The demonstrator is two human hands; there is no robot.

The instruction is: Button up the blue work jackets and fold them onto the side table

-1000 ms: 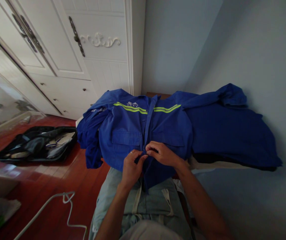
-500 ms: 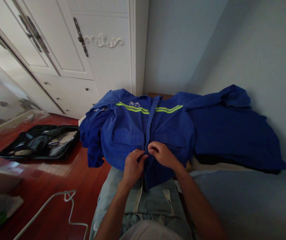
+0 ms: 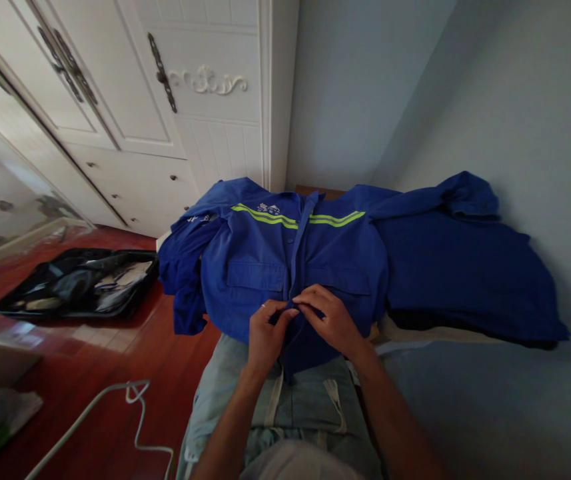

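Note:
A blue jacket [image 3: 255, 243] with yellow-green reflective stripes lies spread face up, its lower part over the person's lap. My left hand [image 3: 268, 330] pinches the front placket near the hem, a ring on one finger. Just to its right, my right hand [image 3: 328, 319] grips the same placket edge between thumb and fingers. The two sets of fingertips nearly meet, and whatever small detail lies between them is hidden. One sleeve [image 3: 470, 197] stretches right across dark blue cloth [image 3: 465, 267]; more blue cloth [image 3: 185, 267] is bunched at the left.
White cabinets [image 3: 220, 140] stand behind at the left, beside a grey-blue wall [image 3: 355, 87]. An open black suitcase [image 3: 72, 283] with things inside lies on the red floor [image 3: 165, 373]. A white cable [image 3: 90, 407] runs across the floor at the lower left.
My right hand's fingers have shifted slightly and straightened along the placket, closer to my left fingertips. The jacket's lower front flap has moved a little to the left.

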